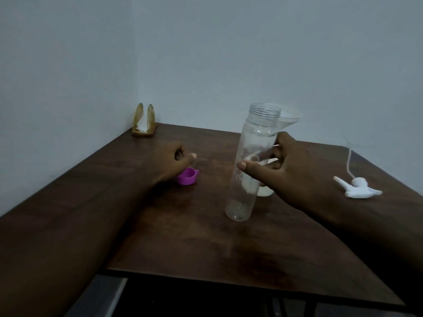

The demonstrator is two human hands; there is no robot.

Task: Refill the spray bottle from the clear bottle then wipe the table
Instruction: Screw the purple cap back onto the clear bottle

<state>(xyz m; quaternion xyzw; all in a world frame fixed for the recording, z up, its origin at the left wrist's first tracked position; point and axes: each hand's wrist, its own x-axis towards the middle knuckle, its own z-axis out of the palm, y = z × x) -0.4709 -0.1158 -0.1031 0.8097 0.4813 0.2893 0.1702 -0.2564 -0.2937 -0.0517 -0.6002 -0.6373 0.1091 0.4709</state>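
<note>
- Clear bottle [250,161] is standing upright near the middle of the dark wooden table [183,236], cap off, threaded mouth open at the top. Looks pretty much empty, maybe a few drops at the bottom, hard to say.
- Right hand [288,170] is wrapped around the bottle about halfway up: thumb across the front, fingers curled round the back (you can see them through the plastic).
- Right behind the clear bottle there's a funnel [289,116], see-through, sitting up high, and under it a pale bit of another container peeks out beside the right hand. That'd be the spray bottle [266,192], but most of it is hidden by the hand and the clear bottle, so I can't tell how full it is.
- Left hand [178,160] is off to the left, hovering just above the table with fingers loosely curled in and the thumb sticking out. Not holding anything as far as I can see.
- Purple cap [187,176] lies open side up on the table, right beside and partly under the left hand.
- White spray head [357,188] is lying on its side over on the right part of the table, well apart from the bottles, with its thin tube trailing up and away.
- Back left corner by the wall: a yellowish napkin holder [144,122] with a white napkin in it.
- Only one view, the head cam, dim lighting, grey walls behind.
</note>
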